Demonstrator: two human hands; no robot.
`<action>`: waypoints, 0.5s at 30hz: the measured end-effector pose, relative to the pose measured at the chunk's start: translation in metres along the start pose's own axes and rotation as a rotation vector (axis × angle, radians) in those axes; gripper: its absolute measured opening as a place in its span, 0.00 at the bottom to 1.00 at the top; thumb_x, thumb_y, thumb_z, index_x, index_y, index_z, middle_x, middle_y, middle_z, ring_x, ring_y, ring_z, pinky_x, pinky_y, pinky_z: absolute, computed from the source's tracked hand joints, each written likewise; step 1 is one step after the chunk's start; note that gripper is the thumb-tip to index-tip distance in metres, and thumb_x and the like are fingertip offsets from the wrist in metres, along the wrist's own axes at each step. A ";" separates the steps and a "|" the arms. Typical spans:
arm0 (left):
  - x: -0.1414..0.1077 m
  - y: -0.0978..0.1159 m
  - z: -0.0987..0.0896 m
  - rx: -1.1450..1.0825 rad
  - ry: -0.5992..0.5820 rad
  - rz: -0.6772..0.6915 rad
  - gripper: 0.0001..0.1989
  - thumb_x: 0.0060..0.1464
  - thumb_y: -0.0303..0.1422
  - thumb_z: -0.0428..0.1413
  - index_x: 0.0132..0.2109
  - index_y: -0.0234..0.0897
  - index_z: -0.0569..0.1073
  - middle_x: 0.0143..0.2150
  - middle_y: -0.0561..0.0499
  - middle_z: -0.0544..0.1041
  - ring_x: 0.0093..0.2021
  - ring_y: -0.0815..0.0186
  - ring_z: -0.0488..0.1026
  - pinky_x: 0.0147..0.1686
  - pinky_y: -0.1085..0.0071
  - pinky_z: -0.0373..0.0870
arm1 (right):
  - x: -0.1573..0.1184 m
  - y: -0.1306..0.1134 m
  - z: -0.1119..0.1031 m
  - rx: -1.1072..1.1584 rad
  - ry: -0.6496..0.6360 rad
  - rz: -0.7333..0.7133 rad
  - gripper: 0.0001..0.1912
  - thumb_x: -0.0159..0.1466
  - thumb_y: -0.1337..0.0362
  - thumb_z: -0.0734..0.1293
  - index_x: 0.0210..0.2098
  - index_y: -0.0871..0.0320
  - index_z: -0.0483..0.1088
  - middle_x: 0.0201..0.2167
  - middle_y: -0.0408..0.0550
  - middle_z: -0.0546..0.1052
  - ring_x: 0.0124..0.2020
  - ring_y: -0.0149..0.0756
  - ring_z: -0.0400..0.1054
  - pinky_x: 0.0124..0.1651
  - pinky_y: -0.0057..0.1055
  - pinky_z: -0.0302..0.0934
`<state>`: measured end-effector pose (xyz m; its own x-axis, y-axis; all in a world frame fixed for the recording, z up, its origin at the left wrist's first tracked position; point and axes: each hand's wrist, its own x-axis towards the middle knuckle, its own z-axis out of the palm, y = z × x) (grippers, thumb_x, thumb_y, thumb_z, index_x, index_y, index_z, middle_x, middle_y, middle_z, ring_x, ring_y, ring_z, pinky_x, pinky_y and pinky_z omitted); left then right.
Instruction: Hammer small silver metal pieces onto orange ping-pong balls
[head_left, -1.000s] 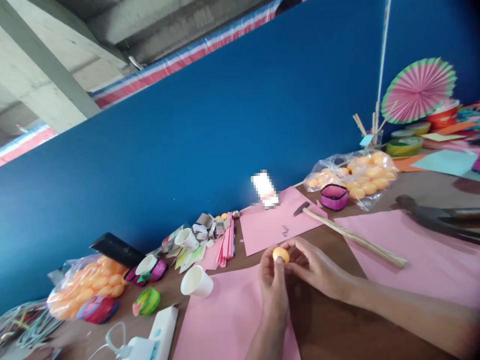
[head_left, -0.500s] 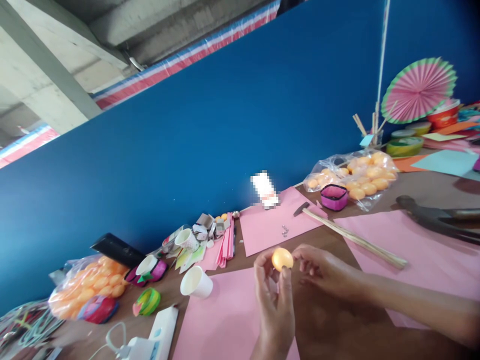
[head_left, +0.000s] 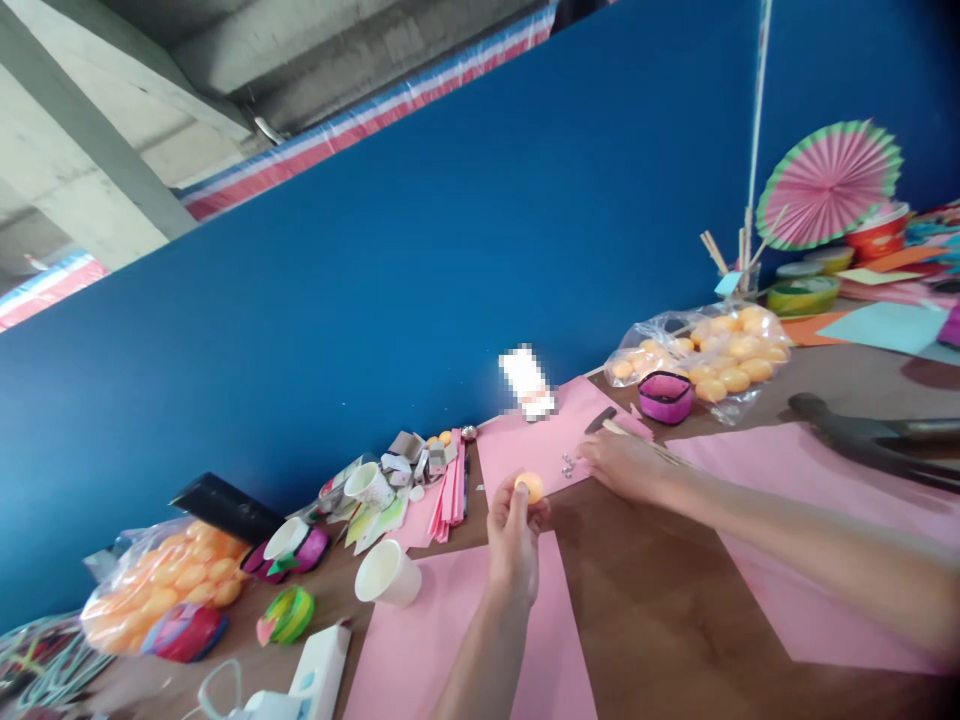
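My left hand is closed around an orange ball, the size of a ping-pong ball, thumb on its near side. It is above the table between two pink sheets. My right hand reaches forward to the far pink sheet, its fingers bunched at the edge of several small silvery pieces. Whatever lies between those fingertips is too small to make out. Under and behind that hand lies a small hammer, its pale handle mostly covered by the hand and forearm.
A white paper cup lies tilted on the near pink sheet. Bags of orange balls stand left and at the back right, by a purple holder. A claw hammer lies right; a power strip is near left.
My right hand has left the ball and moved forward to the silvery pieces. My left hand, still holding the ball, has shifted left and slightly forward.
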<state>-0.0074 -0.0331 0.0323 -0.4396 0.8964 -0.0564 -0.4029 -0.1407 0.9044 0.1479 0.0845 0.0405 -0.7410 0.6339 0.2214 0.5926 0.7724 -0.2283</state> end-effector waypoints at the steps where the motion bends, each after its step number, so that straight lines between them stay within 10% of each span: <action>1: 0.002 -0.006 0.001 -0.009 0.004 -0.011 0.18 0.47 0.38 0.57 0.45 0.36 0.69 0.32 0.51 0.71 0.26 0.74 0.68 0.31 0.74 0.67 | 0.004 -0.001 0.003 -0.007 0.001 0.006 0.10 0.59 0.72 0.58 0.33 0.61 0.70 0.35 0.53 0.74 0.38 0.40 0.67 0.40 0.32 0.54; 15: 0.004 -0.037 -0.007 -0.080 0.021 -0.084 0.20 0.47 0.40 0.57 0.47 0.36 0.69 0.36 0.49 0.72 0.30 0.71 0.71 0.33 0.73 0.68 | 0.019 0.004 0.031 0.067 0.090 0.036 0.07 0.58 0.71 0.59 0.28 0.58 0.68 0.31 0.48 0.73 0.35 0.36 0.63 0.37 0.28 0.51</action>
<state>0.0001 -0.0267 -0.0041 -0.4179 0.8977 -0.1396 -0.5016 -0.0999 0.8593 0.1260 0.0985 0.0147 -0.6867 0.6643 0.2952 0.5937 0.7469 -0.2995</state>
